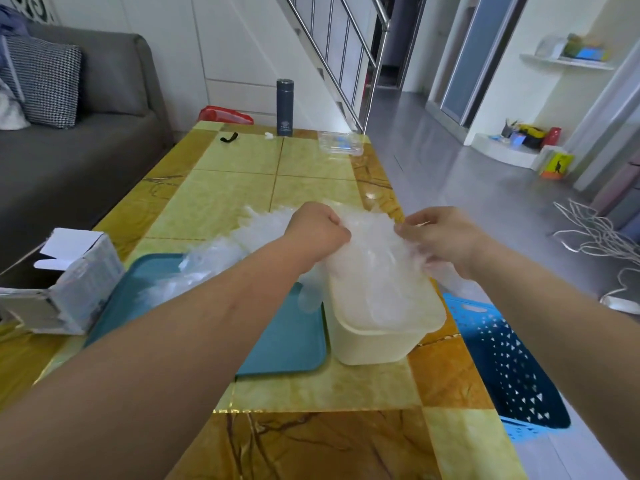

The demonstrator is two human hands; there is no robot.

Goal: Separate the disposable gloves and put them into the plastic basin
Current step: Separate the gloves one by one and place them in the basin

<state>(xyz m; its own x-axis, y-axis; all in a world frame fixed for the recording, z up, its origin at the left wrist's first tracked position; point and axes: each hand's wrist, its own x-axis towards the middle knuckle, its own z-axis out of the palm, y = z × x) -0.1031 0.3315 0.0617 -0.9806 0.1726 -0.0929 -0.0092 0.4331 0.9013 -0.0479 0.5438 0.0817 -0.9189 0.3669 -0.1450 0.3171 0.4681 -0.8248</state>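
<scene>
Above the plastic basin at the bench's right edge, your left hand and right hand pinch the disposable gloves closed-fingered; clinging film could drag several in unseparated.

Head-worn camera looks down, close over table.

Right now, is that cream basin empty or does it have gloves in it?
Not empty: clear gloves fill the basin, heaped above its rim.
</scene>
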